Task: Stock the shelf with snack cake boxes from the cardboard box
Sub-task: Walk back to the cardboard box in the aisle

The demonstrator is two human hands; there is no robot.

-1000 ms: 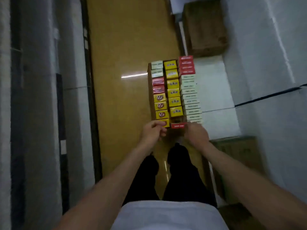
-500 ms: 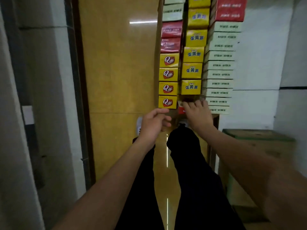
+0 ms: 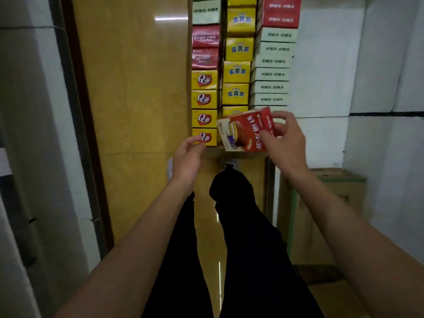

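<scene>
Grip first: our right hand (image 3: 286, 143) holds the red snack cake box (image 3: 246, 130) with thumb on its printed face and fingers curled over its far right edge, and the box sits tilted, its long axis running from our lower left up to our upper right; it hangs just above the near end of the cardboard box (image 3: 190, 65), in front of the middle row; our left hand (image 3: 187, 157) is beside it on the left, holding nothing, fingers loosely curled with thumb and forefinger near each other, close to the nearest yellow Q box (image 3: 205, 137), though we cannot tell whether it touches that box; the right hand is plainly the one that owns the load, and the left is near but apart from the red box's left end; beyond both hands the packed rows stretch away from us: yellow Q boxes on the left, yellow boxes (image 3: 236, 72) in the middle, pale green boxes (image 3: 271, 74) on the right; no shelf face shows clearly, only blurred grey surfaces to either side, so we judge the coming move must swing the box sideways out of the carton, and the left hand could steady its free end.
</scene>
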